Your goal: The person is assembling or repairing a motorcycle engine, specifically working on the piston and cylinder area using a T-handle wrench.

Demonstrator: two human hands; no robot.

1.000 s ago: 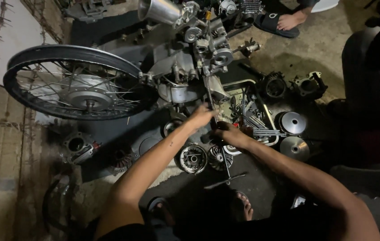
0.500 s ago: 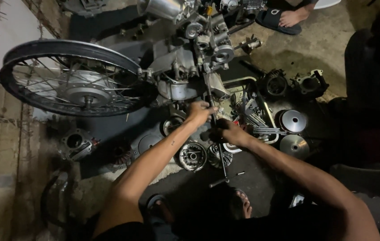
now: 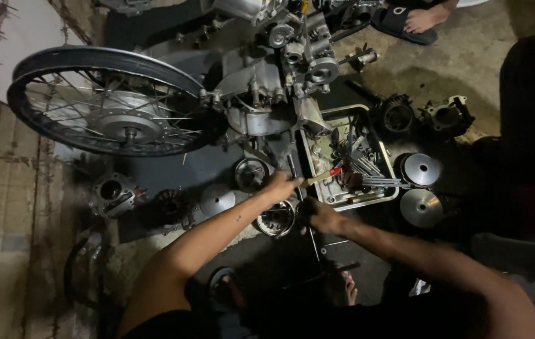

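Observation:
My left hand (image 3: 279, 186) is closed around the end of a thin tool with a yellowish shaft and a red tip (image 3: 324, 176) that points toward the metal parts tray (image 3: 319, 157). Just below it, my right hand (image 3: 316, 215) grips a long dark metal rod (image 3: 306, 221) that runs down toward my feet. Both hands hover over round engine parts on the dark floor, next to a round clutch-like part (image 3: 276, 220). A motorcycle engine block (image 3: 261, 103) sits above the hands.
A spoked wheel (image 3: 113, 103) lies at the left. Round metal covers (image 3: 420, 168) and cylinder parts (image 3: 446, 116) lie to the right of the tray. Another person's sandalled foot (image 3: 413, 22) is at the top. A brick wall runs along the left.
The view has shifted, so the engine and wheel sit lower in the picture. My hands have moved slightly down and left of the tray, and the red-tipped tool now shows in my left hand.

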